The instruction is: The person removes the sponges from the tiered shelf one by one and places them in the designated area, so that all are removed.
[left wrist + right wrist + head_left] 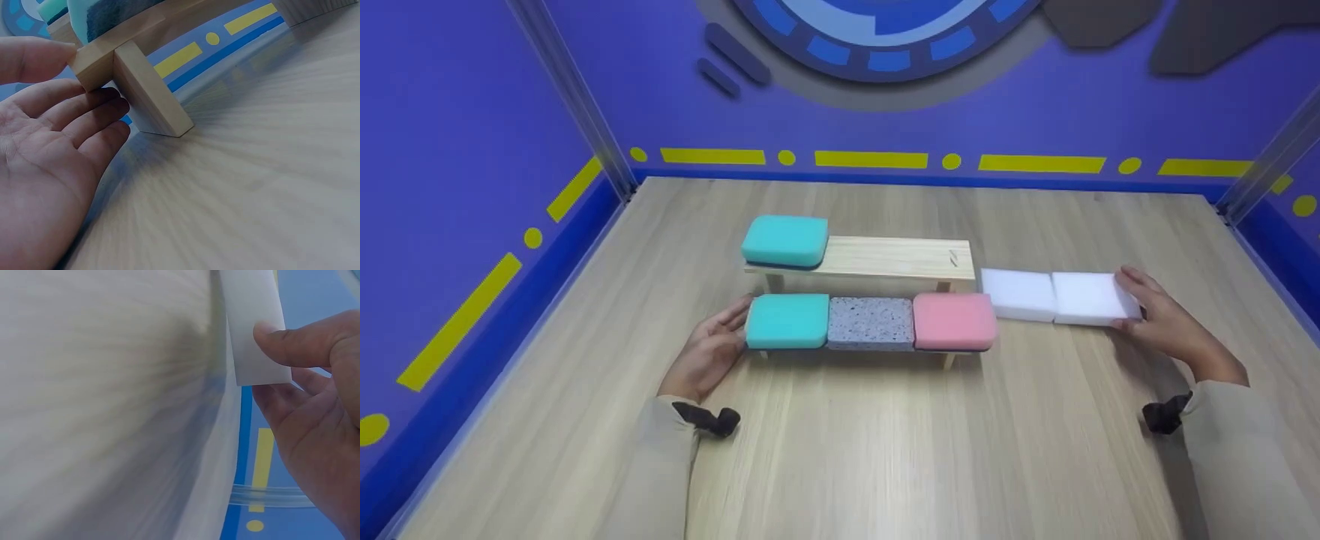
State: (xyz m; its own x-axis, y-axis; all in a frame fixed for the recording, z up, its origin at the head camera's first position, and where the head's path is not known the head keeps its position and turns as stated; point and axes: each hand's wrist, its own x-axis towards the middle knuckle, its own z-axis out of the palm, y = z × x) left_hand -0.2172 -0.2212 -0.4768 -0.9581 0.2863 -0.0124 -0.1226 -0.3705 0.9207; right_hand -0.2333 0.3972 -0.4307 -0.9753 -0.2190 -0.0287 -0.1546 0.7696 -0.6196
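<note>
In the head view, my left hand (709, 351) is at the left end of a small two-tier wooden rack. Its thumb lies against the end of the front board (95, 66), with the fingers below, close to a leg (149, 95). A teal sponge (787, 321), a speckled grey sponge (871, 323) and a pink sponge (954, 321) fill the front tier. My right hand (1162, 322) grips the outer end of a white sponge (1091, 297), thumb on one side and fingers on the other. A second white sponge (1018, 293) lies end to end with it, beside the rack.
Another teal sponge (785, 241) occupies the left end of the rear tier (896, 256), whose bare wood shows to its right. The wooden table (877, 450) meets a blue back wall (885, 127) and blue side walls. A dark wrist mount (709, 420) sits on each sleeve.
</note>
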